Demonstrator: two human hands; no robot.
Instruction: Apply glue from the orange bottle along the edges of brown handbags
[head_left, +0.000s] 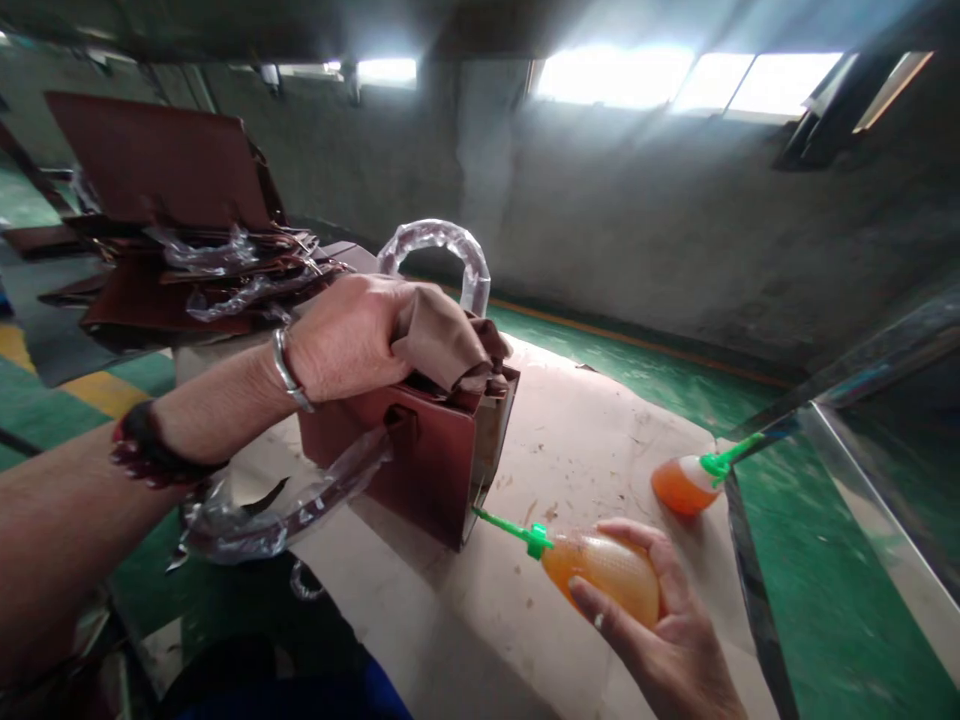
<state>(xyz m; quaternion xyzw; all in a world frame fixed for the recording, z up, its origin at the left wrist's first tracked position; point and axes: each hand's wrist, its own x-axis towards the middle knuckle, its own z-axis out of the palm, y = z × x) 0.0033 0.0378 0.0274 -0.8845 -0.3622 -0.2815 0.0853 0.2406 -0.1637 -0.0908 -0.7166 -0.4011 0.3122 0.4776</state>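
Observation:
A reddish-brown handbag point(427, 460) stands on the covered table, one narrow side turned to the right. My left hand point(352, 335) grips the bunched brown lining point(442, 340) at its top; the fingertips are hidden behind the cloth. Plastic film wraps both handles, one arched behind the bag point(442, 235) and one hanging in front point(262, 520). In my right hand point(667, 620) is a squeeze bottle point(604, 575) of amber liquid, fingers wrapped round it. Its green nozzle tip touches or nearly touches the bag's lower side edge.
A second squeeze bottle point(682, 485) with orange liquid and a green nozzle stands near the table's right edge. Several brown bags point(172, 190) are piled at the left. Paper-like sheeting point(570, 430) covers the table. A metal frame point(885, 490) runs along the right.

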